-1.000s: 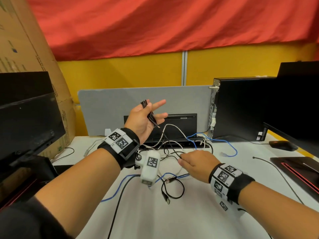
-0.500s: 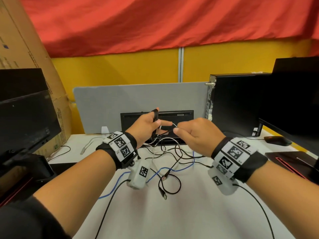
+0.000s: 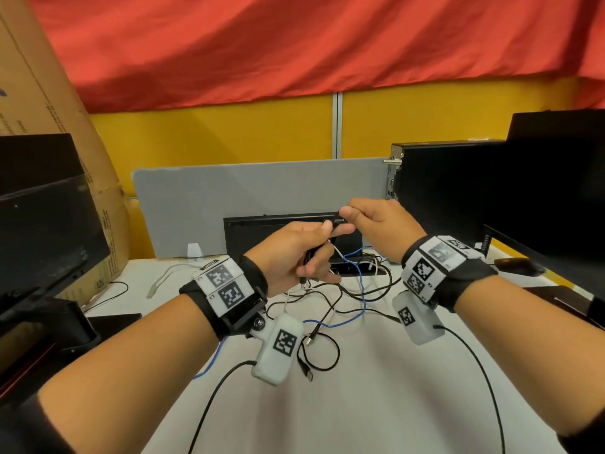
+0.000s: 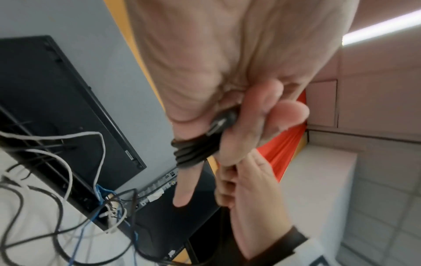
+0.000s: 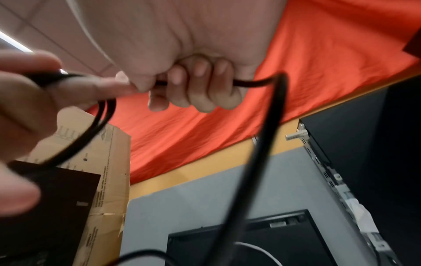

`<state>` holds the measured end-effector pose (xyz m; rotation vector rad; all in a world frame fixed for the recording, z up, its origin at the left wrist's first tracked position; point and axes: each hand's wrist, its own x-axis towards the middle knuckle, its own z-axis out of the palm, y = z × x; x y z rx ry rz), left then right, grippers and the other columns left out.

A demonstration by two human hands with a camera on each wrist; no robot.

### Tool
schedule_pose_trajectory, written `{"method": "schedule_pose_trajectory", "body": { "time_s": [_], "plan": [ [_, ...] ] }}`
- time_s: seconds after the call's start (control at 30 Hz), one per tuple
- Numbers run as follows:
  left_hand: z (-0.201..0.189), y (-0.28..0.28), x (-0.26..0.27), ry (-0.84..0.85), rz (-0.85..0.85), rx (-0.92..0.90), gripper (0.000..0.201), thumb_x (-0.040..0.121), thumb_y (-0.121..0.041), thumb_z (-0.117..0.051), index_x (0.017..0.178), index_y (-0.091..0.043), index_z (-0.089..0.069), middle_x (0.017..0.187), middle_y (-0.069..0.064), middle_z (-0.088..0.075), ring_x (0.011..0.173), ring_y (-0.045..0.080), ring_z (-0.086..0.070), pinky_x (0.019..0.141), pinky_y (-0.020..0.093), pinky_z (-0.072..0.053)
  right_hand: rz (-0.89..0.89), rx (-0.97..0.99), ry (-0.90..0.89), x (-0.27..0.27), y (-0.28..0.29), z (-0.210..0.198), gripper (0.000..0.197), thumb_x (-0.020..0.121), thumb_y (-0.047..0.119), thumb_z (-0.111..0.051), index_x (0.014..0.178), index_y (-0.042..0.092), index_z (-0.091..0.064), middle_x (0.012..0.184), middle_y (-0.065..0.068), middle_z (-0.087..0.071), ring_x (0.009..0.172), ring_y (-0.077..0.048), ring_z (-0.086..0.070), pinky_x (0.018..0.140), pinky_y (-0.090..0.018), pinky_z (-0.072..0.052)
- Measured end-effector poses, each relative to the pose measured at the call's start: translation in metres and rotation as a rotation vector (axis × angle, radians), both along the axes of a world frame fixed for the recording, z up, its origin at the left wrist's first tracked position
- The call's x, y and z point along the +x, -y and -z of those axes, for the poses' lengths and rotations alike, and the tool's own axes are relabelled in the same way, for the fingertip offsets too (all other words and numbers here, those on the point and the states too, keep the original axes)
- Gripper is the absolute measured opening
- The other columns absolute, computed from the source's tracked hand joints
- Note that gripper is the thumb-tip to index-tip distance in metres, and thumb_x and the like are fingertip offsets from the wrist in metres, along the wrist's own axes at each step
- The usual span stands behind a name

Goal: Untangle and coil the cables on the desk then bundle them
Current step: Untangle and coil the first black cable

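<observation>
From my feed: red cloth [image 3: 294, 44] hangs across the far yellow wall [image 3: 229, 136]. Grey divider panel [image 3: 245, 191] stands at the white desk's [image 3: 360, 404] far edge. Cardboard box [image 3: 49, 109] far left; black computer tower [image 3: 442, 185] right.

Landmark: flat monitor [image 3: 291, 224] lying on desk [image 3: 376, 404]. Divider panel [image 3: 255, 194] behind it. Computer tower [image 3: 438, 191] right. Cardboard box [image 3: 49, 132] far left. Loose cables [image 3: 353, 299] before it. Both hands [image 3: 294, 253] above those.
</observation>
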<state>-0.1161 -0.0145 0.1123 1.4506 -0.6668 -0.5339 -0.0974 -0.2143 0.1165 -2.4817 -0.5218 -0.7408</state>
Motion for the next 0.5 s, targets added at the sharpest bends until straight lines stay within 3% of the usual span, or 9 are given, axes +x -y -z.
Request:
{"method": "schedule_pose_trajectory", "body": {
  "time_s": [0.13, 0.2, 0.3, 0.4, 0.5],
  "plan": [
    [-0.003, -0.002, 0.000, -0.086, 0.057, -0.157, 0.043, 0.104, -0.027, -0.034, 0.135, -0.002, -0.052, 0.043, -0.002, -0.032, 0.040, 0.009, -0.026, 0.100, 0.062, -0.043, -0.009, 0.007, -0.090, 0.002, -0.007, 0.017, 0.036, 0.096, 0.043, -0.026, 0.084, 0.034, -0.059, 0.069, 0.009, -0.056, 0.061, -0.014, -0.053, 0.059, -0.034, -0.045],
    [-0.003, -0.002, 0.001, -0.133, 0.057, -0.213, 0.044, 0.103, -0.027, -0.037, 0.135, -0.001, -0.053, 0.041, -0.003, -0.031, 0.038, 0.008, -0.026, 0.098, 0.063, -0.044, -0.027, 0.005, -0.123, 0.003, -0.012, 0.024, 0.032, 0.102, 0.039, -0.028, 0.092, 0.032, -0.058, 0.074, 0.012, -0.058, 0.067, -0.012, -0.057, 0.062, -0.032, -0.048],
    [0.000, -0.003, 0.003, -0.202, 0.055, -0.262, 0.047, 0.099, -0.031, -0.043, 0.135, -0.002, -0.053, 0.040, -0.004, -0.029, 0.037, 0.008, -0.022, 0.095, 0.062, -0.047, -0.077, -0.026, -0.181, 0.002, -0.019, 0.032, 0.023, 0.103, 0.034, -0.030, 0.109, 0.025, -0.050, 0.071, 0.012, -0.054, 0.062, -0.006, -0.053, 0.057, -0.025, -0.042],
    [0.003, -0.003, 0.004, -0.207, 0.045, -0.277, 0.047, 0.099, -0.031, -0.045, 0.136, -0.002, -0.051, 0.041, -0.004, -0.029, 0.036, 0.007, -0.022, 0.092, 0.063, -0.048, -0.115, -0.046, -0.220, -0.001, -0.022, 0.034, 0.023, 0.104, 0.028, -0.031, 0.120, 0.018, -0.044, 0.076, 0.005, -0.055, 0.065, -0.012, -0.054, 0.064, -0.034, -0.047],
    [0.003, -0.003, 0.006, -0.194, -0.021, -0.344, 0.046, 0.101, -0.027, -0.044, 0.138, -0.001, -0.047, 0.043, -0.004, -0.029, 0.036, 0.007, -0.026, 0.093, 0.063, -0.047, -0.105, -0.122, -0.248, -0.006, -0.024, 0.035, 0.034, 0.100, 0.015, -0.037, 0.133, 0.022, -0.042, 0.083, 0.007, -0.054, 0.073, -0.016, -0.054, 0.069, -0.033, -0.047]
  ]
}}
